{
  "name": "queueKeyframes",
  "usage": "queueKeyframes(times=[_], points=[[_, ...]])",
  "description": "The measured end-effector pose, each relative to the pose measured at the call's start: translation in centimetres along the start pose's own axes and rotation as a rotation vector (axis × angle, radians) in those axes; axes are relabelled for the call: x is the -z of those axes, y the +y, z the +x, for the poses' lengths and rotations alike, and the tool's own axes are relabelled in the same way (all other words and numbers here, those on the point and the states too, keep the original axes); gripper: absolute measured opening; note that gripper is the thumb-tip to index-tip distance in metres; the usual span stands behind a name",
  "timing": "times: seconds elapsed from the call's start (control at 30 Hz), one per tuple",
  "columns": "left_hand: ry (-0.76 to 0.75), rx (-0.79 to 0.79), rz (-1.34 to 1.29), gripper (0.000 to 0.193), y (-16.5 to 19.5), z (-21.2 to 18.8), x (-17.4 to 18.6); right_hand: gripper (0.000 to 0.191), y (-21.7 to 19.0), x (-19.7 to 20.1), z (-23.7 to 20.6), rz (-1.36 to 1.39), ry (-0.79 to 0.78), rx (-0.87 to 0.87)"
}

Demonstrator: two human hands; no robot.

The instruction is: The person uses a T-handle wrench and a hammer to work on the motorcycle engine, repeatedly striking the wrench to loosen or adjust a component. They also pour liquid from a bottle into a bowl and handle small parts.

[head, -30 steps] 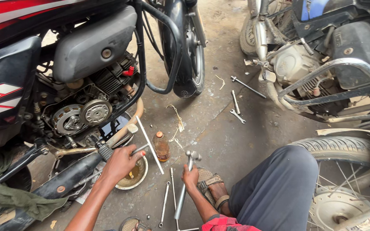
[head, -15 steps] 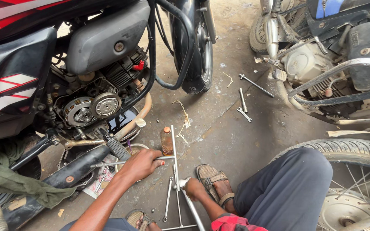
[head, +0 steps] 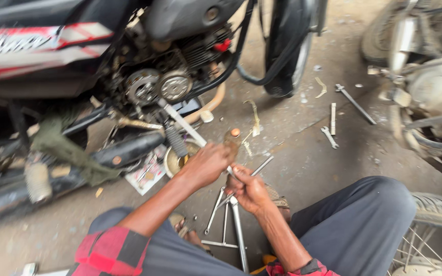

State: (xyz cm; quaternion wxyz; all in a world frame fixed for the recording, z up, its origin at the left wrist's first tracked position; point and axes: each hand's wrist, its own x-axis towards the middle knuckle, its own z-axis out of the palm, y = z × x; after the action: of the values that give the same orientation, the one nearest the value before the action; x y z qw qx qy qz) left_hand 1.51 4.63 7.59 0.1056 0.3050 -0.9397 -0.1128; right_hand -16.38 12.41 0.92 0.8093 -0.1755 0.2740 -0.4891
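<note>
While both fists are gripping it, left hand (head: 205,164) above right hand (head: 248,188), the long wrench (head: 182,121) is pointing toward the frame's upper left.

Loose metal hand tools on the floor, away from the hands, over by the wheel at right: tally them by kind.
Long T-handle wrench: 1
Flat spanners: 2
Total: 3
Tools under the hands are too blurred and overlapped to count.
</note>
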Motion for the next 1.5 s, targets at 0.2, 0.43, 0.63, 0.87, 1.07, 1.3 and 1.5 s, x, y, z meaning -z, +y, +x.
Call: queueKeyframes(times=[0.2, 0.43, 0.63, 0.87, 1.07, 1.3, 1.5], points=[[0.516, 0.243, -0.095, 0.063, -0.6, -0.2, -0.3, 0.045, 0.4, -1.6, 1.3, 0.049, 0.081, 0.132], [0.622, 0.758, -0.825, 0.076, -6.5, 1.8, -3.8, 0.049, 2.1, -4.1, 2.3, 0.044, 0.098, 0.174], [0.649, 0.642, -1.106, 0.068, -8.3, 2.1, -5.1, 0.051, 2.9, -4.7, 2.5, 0.035, 0.08, 0.226], [0.607, 0.674, -1.124, 0.069, -8.9, 2.6, -4.9, 0.05, 2.2, -4.3, 3.0, 0.051, 0.137, 0.215], [0.606, 0.675, -1.065, 0.077, -9.2, 3.0, -5.4, 0.05, 1.9, -3.7, 3.2, 0.035, 0.128, 0.214], [0.59, 0.697, -0.988, 0.079, -9.0, 2.9, -5.3, 0.048, 1.9, -2.5, 3.6, 0.122, 0.134, 0.143], [0.596, 0.71, -0.955, 0.076, -8.8, 2.7, -4.9, 0.046, 1.8, -1.7, 3.7, 0.406, 0.018, 0.039]])
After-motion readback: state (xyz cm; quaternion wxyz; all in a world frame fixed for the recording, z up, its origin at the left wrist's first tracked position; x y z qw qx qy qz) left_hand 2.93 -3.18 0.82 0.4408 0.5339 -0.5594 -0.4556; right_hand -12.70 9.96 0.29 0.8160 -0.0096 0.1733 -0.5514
